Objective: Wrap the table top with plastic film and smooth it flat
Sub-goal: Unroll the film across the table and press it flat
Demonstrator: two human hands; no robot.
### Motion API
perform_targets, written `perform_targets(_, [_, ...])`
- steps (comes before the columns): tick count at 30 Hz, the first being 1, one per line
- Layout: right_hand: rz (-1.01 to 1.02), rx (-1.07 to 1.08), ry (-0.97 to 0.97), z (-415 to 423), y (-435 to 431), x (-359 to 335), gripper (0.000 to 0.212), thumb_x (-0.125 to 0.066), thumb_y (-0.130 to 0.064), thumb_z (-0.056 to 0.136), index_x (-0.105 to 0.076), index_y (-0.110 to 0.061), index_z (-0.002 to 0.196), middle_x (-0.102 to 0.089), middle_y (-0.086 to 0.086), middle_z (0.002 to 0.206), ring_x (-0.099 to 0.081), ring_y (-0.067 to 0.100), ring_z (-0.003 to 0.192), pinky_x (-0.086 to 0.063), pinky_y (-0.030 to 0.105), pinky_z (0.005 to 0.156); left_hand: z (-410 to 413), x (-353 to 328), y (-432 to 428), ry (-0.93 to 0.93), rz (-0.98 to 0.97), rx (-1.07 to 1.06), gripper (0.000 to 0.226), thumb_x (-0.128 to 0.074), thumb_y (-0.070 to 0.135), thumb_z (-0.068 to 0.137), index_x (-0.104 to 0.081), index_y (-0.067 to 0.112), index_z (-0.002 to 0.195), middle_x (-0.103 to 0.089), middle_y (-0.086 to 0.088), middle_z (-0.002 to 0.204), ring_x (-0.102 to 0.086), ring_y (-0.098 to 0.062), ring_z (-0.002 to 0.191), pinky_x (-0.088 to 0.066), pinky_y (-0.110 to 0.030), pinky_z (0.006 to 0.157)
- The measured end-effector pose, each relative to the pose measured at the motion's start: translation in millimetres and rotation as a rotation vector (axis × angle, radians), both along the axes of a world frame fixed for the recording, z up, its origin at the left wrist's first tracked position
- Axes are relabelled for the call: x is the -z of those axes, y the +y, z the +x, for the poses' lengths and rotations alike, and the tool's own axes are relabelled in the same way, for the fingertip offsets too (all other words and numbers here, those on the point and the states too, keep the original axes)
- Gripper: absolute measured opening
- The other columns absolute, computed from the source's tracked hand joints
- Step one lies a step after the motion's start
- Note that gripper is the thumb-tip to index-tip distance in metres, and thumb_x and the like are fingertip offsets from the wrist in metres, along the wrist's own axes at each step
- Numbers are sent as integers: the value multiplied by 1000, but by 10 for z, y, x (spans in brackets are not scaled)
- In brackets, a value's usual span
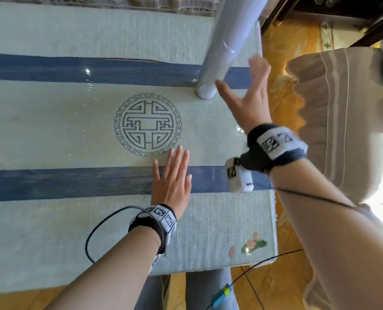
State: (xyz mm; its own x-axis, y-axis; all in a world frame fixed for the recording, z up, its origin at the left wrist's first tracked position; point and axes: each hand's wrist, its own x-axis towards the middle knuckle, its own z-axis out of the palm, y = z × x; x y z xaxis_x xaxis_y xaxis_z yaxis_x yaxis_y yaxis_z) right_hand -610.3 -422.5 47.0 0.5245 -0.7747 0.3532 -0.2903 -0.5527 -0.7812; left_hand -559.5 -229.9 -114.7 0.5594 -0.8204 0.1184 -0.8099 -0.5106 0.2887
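Nearest, at 6 o'clock, the left hand (pixel 171 182) lies flat on the desk (pixel 51 242). Its fingers (pixel 181 157) are straight and together, pressing across the near blue stripe (pixel 63 182), with their tips just short of the round emblem (pixel 147 124). That palm is the anchor. I judge it should bear down evenly and sweep outward from the emblem, so air escapes toward the edges rather than getting trapped.

The plastic film (pixel 87 86) shows as a glossy skin over the middle of the cloth, with glints and faint ripples toward 10 o'clock that want pressing out. The cloth nearest the person looks matte, so it may be uncovered.

At 2 o'clock the right hand (pixel 246 101) is spread open and grips nothing. Its thumb is just beside the near end of the film roll (pixel 226 41); I cannot tell if they touch. The roll slants away toward 1 o'clock along the desk's right edge. Held at its end and drawn taut and low, it should lay fresh film without creasing.
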Motion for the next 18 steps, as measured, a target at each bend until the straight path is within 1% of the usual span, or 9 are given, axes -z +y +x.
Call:
perform_targets(2, [-94, 156, -76, -70, 254, -73, 64, -57, -17, 98, -24, 9, 147, -28, 26, 154, -24, 35, 147, -18, 39, 121, 188, -461, -10, -73, -81, -53, 59, -18, 35, 101, 4, 21, 154, 12, 4, 161, 11, -13, 148, 8, -49, 118])
perform_targets(3, [-138, 185, -57, -80, 400, -80, 59, -51, -12, 99, -24, 8, 148, -25, 27, 157, -19, 38, 149, -14, 43, 122, 257, -685, -43, -113, -110, -65, 59, -18, 35, 101, 3, 21, 154, 11, 4, 162, 10, -13, 148, 8, -48, 118])
perform_targets(5, [-278, 106, 93, -26, 635, -220, 57, -42, -14, 102, -20, -1, 153, -16, 17, 163, -6, 31, 153, -6, 48, 124, 374, -1218, -168, -171, -187, -87, 58, -18, 34, 102, 2, 19, 154, 10, 5, 161, 9, -13, 148, 7, -49, 118])
perform_targets(7, [-490, 1, 264, 81, 748, -441, 57, -34, -26, 105, -15, -14, 158, -7, 3, 166, 3, 20, 153, -1, 49, 124, 459, -1770, -286, -204, -272, -119, 57, -24, 32, 103, -3, 19, 155, 5, 5, 161, 5, -13, 149, 3, -50, 119])
perform_targets(9, [-677, 4, 360, 196, 772, -774, 55, -26, -34, 106, -15, -22, 159, -7, -4, 166, 2, 16, 153, -3, 50, 123, 553, -2278, -334, -245, -357, -138, 57, -29, 31, 103, -6, 21, 155, 1, 6, 161, 3, -12, 149, 2, -49, 120])
perform_targets(11, [-804, 73, 367, 295, 755, -1268, 55, -20, -38, 105, -19, -24, 158, -14, -5, 166, -6, 15, 153, -7, 49, 122, 680, -2781, -307, -319, -427, -127, 57, -27, 33, 103, -6, 22, 155, 1, 7, 161, 3, -11, 149, 1, -48, 120])
perform_targets(14, [-933, 114, 374, 332, 658, -1934, 54, -21, -37, 105, -19, -23, 158, -16, -5, 165, -10, 15, 153, -11, 46, 123, 932, -3401, -161, -415, -495, -116, 56, -20, 36, 102, -6, 24, 155, 0, 8, 162, 1, -12, 149, 0, -49, 120])
perform_targets(16, [-968, 164, 384, 211, 545, -2263, 55, -23, -37, 105, -16, -24, 159, -12, -5, 166, -8, 15, 153, -10, 46, 123, 1178, -3658, 24, -435, -531, -166, 56, -16, 40, 101, -2, 28, 154, 3, 9, 162, 3, -12, 149, 2, -49, 119])
perform_targets(18, [-951, 231, 404, -21, 407, -2460, 58, -19, -42, 104, -11, -26, 159, -6, -5, 166, -3, 14, 153, -5, 45, 124, 1474, -3769, 268, -402, -559, -233, 56, -9, 44, 100, 5, 31, 153, 10, 10, 161, 9, -11, 148, 4, -50, 119])
